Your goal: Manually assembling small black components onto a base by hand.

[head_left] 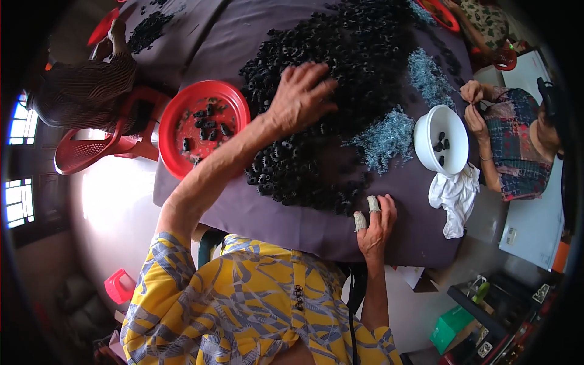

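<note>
Black ridged pieces (pixel 365 67) are lying heaped across the worktop (pixel 255 225) toward its near edge, probably so they are staying within the person's reach. The left hand (pixel 299 102) is hovering open over the heap's left part, fingers spread, gripping nothing visible; it is blurring, so whether it is touching the pieces is hard to tell. The right hand (pixel 375 232) is resting open by the near edge, empty, two fingers wearing pale covers (pixel 360 221), likely against wear. By the left edge the red basin (pixel 171 137), and by the right edge the white bowl (pixel 454 135), are holding a few pieces, seemingly apart from the heap. Bluish strands (pixel 386 139) are lying beside the bowl.
</note>
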`<action>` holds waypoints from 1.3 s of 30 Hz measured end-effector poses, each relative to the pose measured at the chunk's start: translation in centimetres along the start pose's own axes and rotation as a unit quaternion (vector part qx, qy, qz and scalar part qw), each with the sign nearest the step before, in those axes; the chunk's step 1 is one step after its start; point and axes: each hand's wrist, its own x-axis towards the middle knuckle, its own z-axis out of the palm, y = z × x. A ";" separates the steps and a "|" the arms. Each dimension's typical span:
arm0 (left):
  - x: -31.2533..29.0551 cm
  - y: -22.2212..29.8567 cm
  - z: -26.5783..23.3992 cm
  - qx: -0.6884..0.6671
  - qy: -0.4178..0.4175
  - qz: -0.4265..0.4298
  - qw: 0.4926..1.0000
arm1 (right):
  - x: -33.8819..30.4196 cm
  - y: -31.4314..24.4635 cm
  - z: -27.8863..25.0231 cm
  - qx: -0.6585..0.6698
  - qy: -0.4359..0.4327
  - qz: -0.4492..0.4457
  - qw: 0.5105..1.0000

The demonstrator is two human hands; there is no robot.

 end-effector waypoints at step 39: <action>-12.1 14.4 -3.2 -0.117 -0.143 0.036 0.982 | -0.4 0.3 0.2 0.003 0.009 -0.012 1.000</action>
